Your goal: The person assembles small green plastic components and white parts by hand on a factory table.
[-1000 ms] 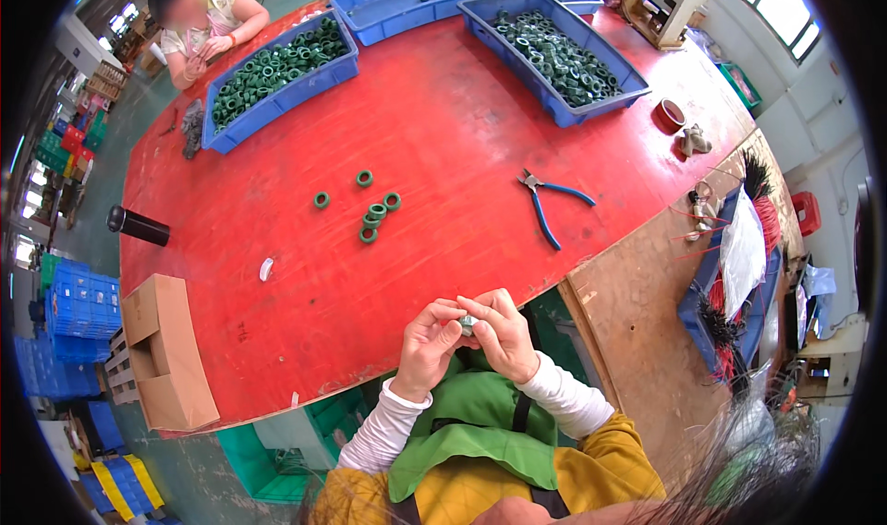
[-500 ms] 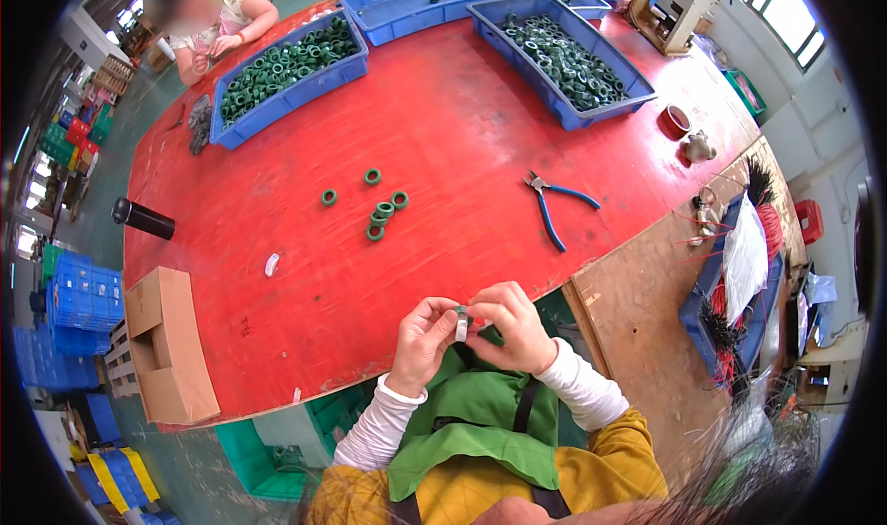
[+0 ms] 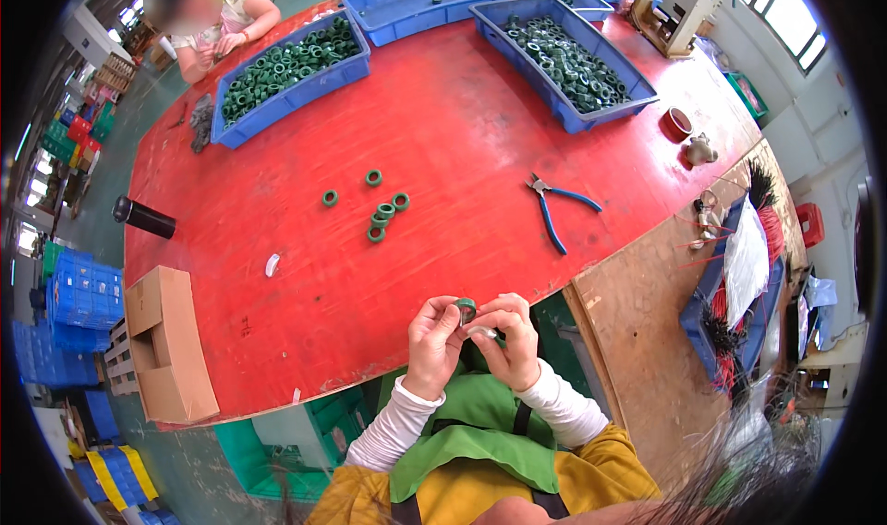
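Over the near edge of the red table, my left hand (image 3: 431, 345) pinches a green ring (image 3: 467, 305) between thumb and fingers. Close against it, my right hand (image 3: 513, 342) has its fingers curled together around a short pale strip (image 3: 479, 331). Whether the strip touches the ring is hard to make out. Farther up the table lie several loose green rings (image 3: 385, 209), some leaning on each other. A curved white piece (image 3: 272, 265) rests to their left. Blue-handled cutting pliers (image 3: 549, 206) lie spread to the right.
Blue trays heaped with green rings stand at the far left (image 3: 222, 135) and far right (image 3: 571, 119); another blue tray (image 3: 393, 32) sits between them. A cardboard box (image 3: 191, 359) is at the left edge, near a black bottle (image 3: 148, 218). Another person (image 3: 226, 17) works at the far left.
The ring has turned and now shows its opening above my left fingers. My right hand has drawn down, and the pale strip that hung below the ring is now at its fingertips.
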`<control>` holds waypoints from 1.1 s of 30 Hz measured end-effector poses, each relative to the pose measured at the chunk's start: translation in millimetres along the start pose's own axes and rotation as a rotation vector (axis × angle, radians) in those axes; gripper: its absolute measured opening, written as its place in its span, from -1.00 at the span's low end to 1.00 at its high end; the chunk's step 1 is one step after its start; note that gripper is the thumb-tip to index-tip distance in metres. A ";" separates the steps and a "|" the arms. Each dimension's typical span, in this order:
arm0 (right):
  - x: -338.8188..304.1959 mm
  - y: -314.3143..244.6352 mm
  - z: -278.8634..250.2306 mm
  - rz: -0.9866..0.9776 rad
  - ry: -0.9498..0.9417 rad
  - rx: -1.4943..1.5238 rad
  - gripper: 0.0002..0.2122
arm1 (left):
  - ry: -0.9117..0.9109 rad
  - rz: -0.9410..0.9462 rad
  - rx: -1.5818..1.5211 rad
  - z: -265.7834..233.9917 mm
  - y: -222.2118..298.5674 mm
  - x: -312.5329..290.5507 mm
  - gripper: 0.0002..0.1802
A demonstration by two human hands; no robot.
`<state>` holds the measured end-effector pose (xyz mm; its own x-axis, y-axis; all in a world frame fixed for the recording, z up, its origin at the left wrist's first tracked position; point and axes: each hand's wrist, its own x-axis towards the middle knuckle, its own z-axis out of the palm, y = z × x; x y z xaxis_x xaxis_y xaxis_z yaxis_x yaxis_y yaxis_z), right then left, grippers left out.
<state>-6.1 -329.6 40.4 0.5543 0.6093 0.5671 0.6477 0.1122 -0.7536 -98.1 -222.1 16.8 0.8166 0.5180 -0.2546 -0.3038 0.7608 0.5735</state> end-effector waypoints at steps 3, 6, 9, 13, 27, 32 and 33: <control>-3.1 -0.9 -1.8 0.177 0.013 0.218 -0.85 | 0.007 0.027 0.035 3.5 0.3 -2.2 -0.83; 8.5 6.0 -7.3 0.228 0.088 0.269 -0.83 | 0.000 0.056 0.099 10.0 2.8 -3.6 -0.82; 22.5 9.3 -15.1 0.335 0.079 0.325 -0.81 | -0.028 0.082 0.168 10.8 4.6 -6.3 -0.81; 36.7 24.1 -19.6 0.146 -0.029 0.153 -0.83 | -0.086 0.060 0.214 5.6 8.4 -7.2 -0.78; 23.8 22.3 -15.2 -0.058 -0.123 -0.125 -0.82 | -0.204 -0.076 0.156 -1.8 13.3 -8.8 -0.82; 3.9 23.1 -11.7 0.619 -0.117 0.552 -0.86 | -0.192 -0.059 0.100 3.0 12.9 -7.0 -0.87; 3.4 24.0 -11.4 0.619 -0.116 0.552 -0.86 | -0.210 -0.066 0.100 4.4 11.6 -7.0 -0.87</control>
<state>17.3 -333.8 28.0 0.6489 0.7607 -0.0181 -0.1220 0.0806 -0.9892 -105.2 -218.6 28.7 0.9203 0.3682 -0.1325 -0.2052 0.7424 0.6377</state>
